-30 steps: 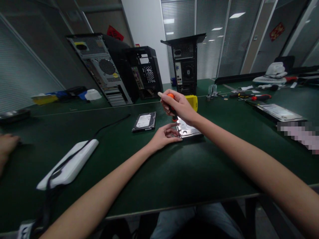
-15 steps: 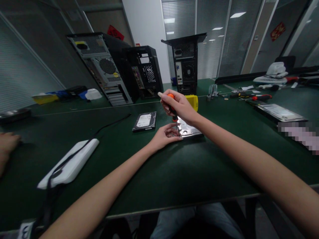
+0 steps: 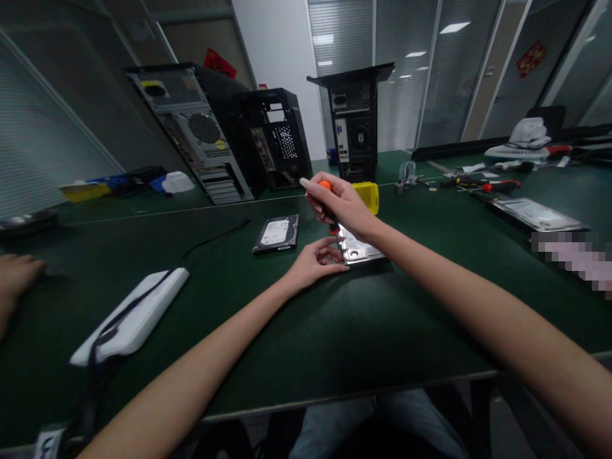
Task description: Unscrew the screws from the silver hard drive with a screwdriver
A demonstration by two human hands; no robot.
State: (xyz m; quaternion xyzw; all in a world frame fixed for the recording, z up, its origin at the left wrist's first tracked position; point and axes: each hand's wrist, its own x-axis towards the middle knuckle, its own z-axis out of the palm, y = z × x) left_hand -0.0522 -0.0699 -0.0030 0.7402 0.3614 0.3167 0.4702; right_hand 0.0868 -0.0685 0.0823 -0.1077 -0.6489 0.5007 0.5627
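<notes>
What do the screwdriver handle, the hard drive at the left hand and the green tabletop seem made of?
Screwdriver handle: probably plastic, perhaps part rubber; bright orange at the end, mostly hidden by the right hand.
Hard drive: likely metal, smooth and silvery, with bright glints.
Tabletop: dark green with a soft sheen; perhaps laminate or a rubber mat.

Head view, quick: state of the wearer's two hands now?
Left hand: partly curled at the left edge of the silver rectangular hard drive; grip cannot be told.
Right hand: closed, holding the orange-and-black screwdriver.
</notes>
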